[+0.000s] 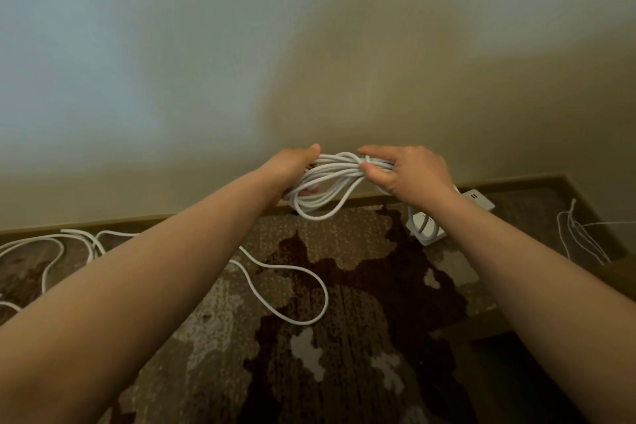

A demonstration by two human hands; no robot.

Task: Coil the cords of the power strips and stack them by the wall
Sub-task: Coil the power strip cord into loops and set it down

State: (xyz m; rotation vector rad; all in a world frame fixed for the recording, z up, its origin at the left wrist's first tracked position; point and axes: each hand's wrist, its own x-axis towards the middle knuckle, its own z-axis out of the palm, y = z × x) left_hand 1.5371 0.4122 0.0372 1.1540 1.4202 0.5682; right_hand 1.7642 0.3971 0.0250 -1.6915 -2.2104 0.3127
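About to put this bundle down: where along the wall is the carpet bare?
Bare carpet lies at the baseboard below the coiled cord, between the loose cord on the left and the power strip on the right. Left is crowded with loops; the right corner holds thin white cables.

Power strip half behind right forearm.

White coiled cord; white power strip; brown-and-beige blotched carpet; pale beige wall.
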